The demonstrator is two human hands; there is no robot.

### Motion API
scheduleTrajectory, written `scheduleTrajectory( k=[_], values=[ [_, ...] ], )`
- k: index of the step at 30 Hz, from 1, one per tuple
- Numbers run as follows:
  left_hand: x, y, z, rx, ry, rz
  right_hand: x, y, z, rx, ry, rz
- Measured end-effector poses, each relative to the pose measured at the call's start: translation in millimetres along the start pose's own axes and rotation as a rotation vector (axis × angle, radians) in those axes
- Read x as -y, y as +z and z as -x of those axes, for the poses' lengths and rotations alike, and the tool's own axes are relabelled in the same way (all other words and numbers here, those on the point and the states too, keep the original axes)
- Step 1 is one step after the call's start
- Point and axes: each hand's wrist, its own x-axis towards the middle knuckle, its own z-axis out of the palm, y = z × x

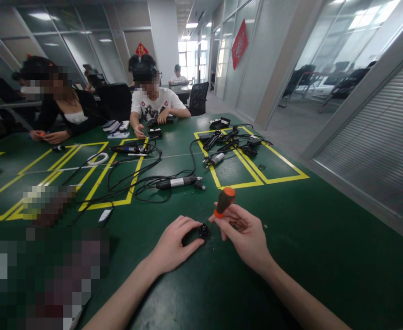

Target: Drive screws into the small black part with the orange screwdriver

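Note:
On the green table in front of me stands a small round black part (204,231) with a raised centre. My left hand (177,242) lies beside it, thumb and forefinger closed around its left side. A screwdriver (225,200) with an orange and dark grey handle is in my right hand (245,229), its handle tilted up. The fingers of that hand are wrapped near the orange collar, and its shaft is hidden or too thin to make out. The screwdriver is just to the right of the black part, apart from it.
Beyond my hands lies a black and silver electric screwdriver (176,182) with its cable. Cables and black devices (229,140) fill the yellow-taped areas at the back right. A white ring (97,159) lies left. Two people sit across the table (342,220).

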Motion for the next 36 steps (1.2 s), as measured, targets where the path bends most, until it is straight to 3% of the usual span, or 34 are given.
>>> scheduleTrajectory(
  k=[4, 9, 12, 17, 21, 28, 36],
  values=[
    [-2.8, 4.8, 0.7, -0.001, 0.032, -0.133, -7.5, -0.5, 3.9, 0.031, -0.018, -0.052],
    [-4.1, 8.1, 2.1, -0.018, 0.044, -0.202, -15.7, -6.1, 0.7, 0.068, -0.145, 0.140],
    [-3.9, 6.2, 2.4, -0.018, 0.014, -0.163, -18.6, -11.4, -3.3, 0.140, -0.212, 0.239],
    [-3.1, -0.2, 1.8, -0.004, -0.102, 0.049, -18.3, -18.2, -7.2, 0.134, -0.347, 0.397],
    [-0.8, -3.5, 0.4, 0.043, -0.188, 0.139, -14.5, -16.1, -9.0, 0.225, -0.310, 0.449],
    [-2.1, -7.1, -3.2, 0.120, -0.252, 0.173, -14.3, 0.2, -3.7, 0.183, -0.176, 0.255],
    [-2.2, -8.8, -3.1, 0.137, -0.250, 0.184, -7.9, 0.0, -2.5, 0.126, -0.268, 0.248]
  ],
)
